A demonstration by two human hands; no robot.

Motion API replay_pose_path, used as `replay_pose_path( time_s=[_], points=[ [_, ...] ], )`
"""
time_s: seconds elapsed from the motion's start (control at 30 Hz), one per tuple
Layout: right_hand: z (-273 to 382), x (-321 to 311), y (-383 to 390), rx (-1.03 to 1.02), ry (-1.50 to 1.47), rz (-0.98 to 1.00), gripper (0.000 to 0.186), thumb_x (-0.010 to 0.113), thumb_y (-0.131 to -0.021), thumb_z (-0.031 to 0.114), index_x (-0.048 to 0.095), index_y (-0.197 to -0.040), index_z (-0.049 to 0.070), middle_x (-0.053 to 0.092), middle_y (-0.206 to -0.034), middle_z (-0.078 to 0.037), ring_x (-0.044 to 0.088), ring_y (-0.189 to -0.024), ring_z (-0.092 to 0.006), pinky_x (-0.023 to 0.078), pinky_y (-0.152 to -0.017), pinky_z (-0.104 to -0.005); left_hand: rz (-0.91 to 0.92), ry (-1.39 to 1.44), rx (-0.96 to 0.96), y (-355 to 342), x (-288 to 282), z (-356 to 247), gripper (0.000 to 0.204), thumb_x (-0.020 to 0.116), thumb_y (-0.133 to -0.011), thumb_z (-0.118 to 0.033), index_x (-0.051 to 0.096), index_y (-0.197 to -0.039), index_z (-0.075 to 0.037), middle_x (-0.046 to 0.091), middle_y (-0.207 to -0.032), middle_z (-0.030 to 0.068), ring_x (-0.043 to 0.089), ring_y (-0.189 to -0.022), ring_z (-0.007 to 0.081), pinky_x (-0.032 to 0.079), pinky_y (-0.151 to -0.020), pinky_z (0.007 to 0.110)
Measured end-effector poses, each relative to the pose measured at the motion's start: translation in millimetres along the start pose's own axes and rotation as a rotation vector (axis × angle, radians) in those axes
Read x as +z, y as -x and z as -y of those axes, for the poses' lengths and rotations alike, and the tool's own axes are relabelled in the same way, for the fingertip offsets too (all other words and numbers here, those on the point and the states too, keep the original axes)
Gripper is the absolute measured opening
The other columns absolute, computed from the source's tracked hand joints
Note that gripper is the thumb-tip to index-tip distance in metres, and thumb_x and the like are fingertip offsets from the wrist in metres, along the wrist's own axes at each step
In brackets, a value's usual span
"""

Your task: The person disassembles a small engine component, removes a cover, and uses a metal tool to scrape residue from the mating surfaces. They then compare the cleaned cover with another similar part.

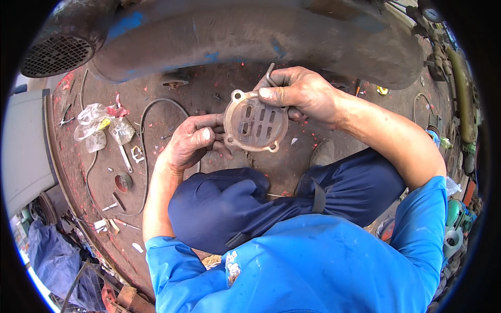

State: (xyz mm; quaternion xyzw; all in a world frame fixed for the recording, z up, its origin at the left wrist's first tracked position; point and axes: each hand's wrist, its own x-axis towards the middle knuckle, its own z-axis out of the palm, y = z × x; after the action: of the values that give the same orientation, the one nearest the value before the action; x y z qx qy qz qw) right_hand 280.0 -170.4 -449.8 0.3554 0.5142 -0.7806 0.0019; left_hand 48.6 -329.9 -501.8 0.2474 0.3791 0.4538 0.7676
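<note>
Above my knees I hold a round metal valve plate [257,123], greyish and worn, with rows of slots and bolt holes in lugs around its rim. My right hand [308,96] grips its upper right edge, thumb on top and fingers behind. A thin bent metal rod [270,74] sticks up beside the fingers of that hand; where its lower end goes is hidden. At the plate's left edge is my left hand [195,140], fingers curled against the rim and partly behind it, thumb lifted off the face.
A large dusty tank [250,39] with blue paint patches spans the far side, beside a round mesh grille [57,56]. On the floor at left lie plastic bags [96,125], a cable [145,151], a round cup-like part [123,181] and a small hammer-shaped tool [116,202].
</note>
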Motion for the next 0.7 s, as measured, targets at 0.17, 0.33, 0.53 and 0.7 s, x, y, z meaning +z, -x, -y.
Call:
replay_pose_path(
  time_s=[0.17, 0.33, 0.53, 0.7],
  points=[
    [2, -3, 7, -0.033, -0.057, -0.029, 0.043, 0.071, -0.092, 0.037, 0.064, -0.114, 0.000, 0.060, -0.076, -0.001, 0.043, -0.052, -0.0035, 0.034, -0.045, -0.0206, 0.015, -0.127, -0.078, -14, 24, -29, 0.053, 0.074, -0.088, -0.033, 0.063, -0.117, 0.011, 0.072, -0.098, 0.0221, 0.074, -0.084, 0.0283, 0.061, -0.071, 0.033],
    [4, -7, 8, -0.085, -0.159, -0.162, 0.039, 0.067, -0.095, 0.032, 0.063, -0.114, -0.002, 0.061, -0.081, -0.003, 0.043, -0.054, -0.0041, 0.032, -0.044, -0.0198, -0.017, -0.115, -0.046, -15, 23, -35, 0.053, 0.072, -0.090, -0.032, 0.061, -0.119, 0.011, 0.072, -0.099, 0.0225, 0.074, -0.085, 0.0285, 0.062, -0.072, 0.034],
    [9, -3, 11, -0.138, -0.067, -0.167, 0.031, 0.066, -0.096, 0.028, 0.060, -0.109, 0.000, 0.058, -0.084, -0.002, 0.044, -0.057, -0.0045, 0.032, -0.046, -0.0198, -0.095, -0.033, 0.108, -14, 25, -25, 0.048, 0.069, -0.093, -0.027, 0.060, -0.121, 0.011, 0.070, -0.106, 0.0230, 0.073, -0.089, 0.0299, 0.063, -0.075, 0.036],
    [5, -5, 11, -0.139, -0.029, -0.167, 0.031, 0.065, -0.097, 0.029, 0.061, -0.109, 0.000, 0.059, -0.085, -0.003, 0.045, -0.057, -0.0047, 0.032, -0.046, -0.0198, -0.006, -0.024, 0.069, -12, 22, -27, 0.047, 0.068, -0.094, -0.027, 0.061, -0.122, 0.010, 0.070, -0.105, 0.0211, 0.072, -0.093, 0.0303, 0.061, -0.080, 0.038]
  ],
)
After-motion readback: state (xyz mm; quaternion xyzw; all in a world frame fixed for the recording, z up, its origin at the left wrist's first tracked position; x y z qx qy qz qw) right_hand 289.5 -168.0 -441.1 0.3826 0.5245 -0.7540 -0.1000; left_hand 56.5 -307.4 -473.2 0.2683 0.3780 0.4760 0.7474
